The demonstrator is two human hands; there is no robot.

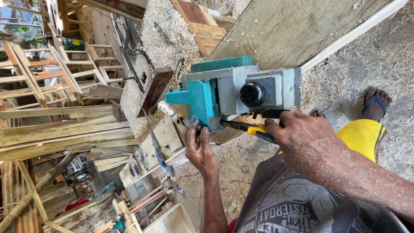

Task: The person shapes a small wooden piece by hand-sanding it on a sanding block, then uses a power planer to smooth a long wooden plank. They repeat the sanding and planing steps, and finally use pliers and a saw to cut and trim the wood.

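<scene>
- Head view: right hand (302,133) grips yellow-handled pliers (248,127), their tip at the teal electric planer (228,92).
- Left hand (198,146) pinches the planer's lower edge, steadying it.
- Planer rests on a shaving-strewn bench (164,39); best to brace it firmly and keep the pliers square.

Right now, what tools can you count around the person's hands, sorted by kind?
Teal and grey electric planer: 1
Yellow-handled pliers, held by the right hand: 1
Handsaw lying in the wood shavings: 1
Hammer on the bench: 1
Total: 4
The left hand steadies the planer's lower edge.
</scene>
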